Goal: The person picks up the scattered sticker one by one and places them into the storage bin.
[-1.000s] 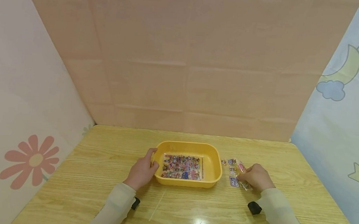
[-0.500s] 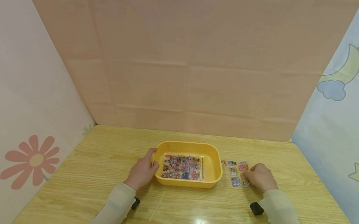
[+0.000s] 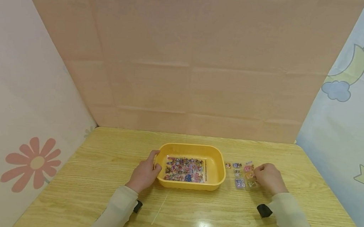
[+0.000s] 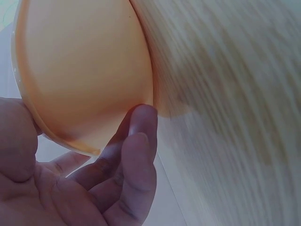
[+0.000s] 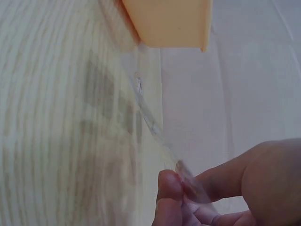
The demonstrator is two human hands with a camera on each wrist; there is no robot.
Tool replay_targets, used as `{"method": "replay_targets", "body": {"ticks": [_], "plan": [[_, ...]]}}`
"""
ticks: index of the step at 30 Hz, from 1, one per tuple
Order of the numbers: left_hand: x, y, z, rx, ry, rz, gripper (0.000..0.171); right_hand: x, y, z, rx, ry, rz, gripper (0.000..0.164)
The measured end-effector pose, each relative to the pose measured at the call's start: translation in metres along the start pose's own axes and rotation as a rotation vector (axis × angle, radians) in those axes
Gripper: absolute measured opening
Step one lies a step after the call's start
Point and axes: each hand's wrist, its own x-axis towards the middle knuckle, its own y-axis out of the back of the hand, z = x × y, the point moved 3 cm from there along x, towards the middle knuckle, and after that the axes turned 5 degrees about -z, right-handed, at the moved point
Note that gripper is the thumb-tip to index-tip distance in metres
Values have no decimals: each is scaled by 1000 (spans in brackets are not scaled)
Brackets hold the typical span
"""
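Note:
My left hand (image 3: 143, 174) grips the left end of a yellow plastic tray (image 3: 189, 186). In the left wrist view its thumb lies at the rim and its fingers curl under and against the outer wall. Inside the tray lies a clear sticker sheet (image 3: 184, 170) printed with small colourful figures. Right of the tray, my right hand (image 3: 270, 178) pinches the right edge of a second clear sticker sheet (image 3: 240, 183) between thumb and fingers. The right wrist view shows this sheet (image 5: 150, 123) tilted, with its held edge raised and its shadow on the table.
A wood-grain table (image 3: 101, 157) carries everything. Behind it rises a plain pinkish-tan backdrop (image 3: 188, 74), with patterned sheets at the left and right sides. A thin pale line (image 3: 160, 208) runs along the tabletop in front of the tray.
The right hand has shifted a little to the right, and the pinched sticker sheet has moved with it. The left hand and the tray have stayed in place.

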Motion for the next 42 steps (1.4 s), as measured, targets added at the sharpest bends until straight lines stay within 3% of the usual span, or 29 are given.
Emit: {"method": "replay_targets", "body": {"ticks": [8, 21, 28, 42], "plan": [[0, 0, 0, 6, 18, -4, 53, -4, 9, -8, 18, 10, 3, 43], [1, -1, -1, -2, 10, -6, 54, -6, 16, -9, 77, 28, 14, 44], [1, -1, -2, 5, 8, -6, 53, -10, 22, -11, 50, 47, 44, 47], [1, -1, -1, 5, 27, -12, 53, -19, 32, -22, 109, 74, 110, 53]]}}
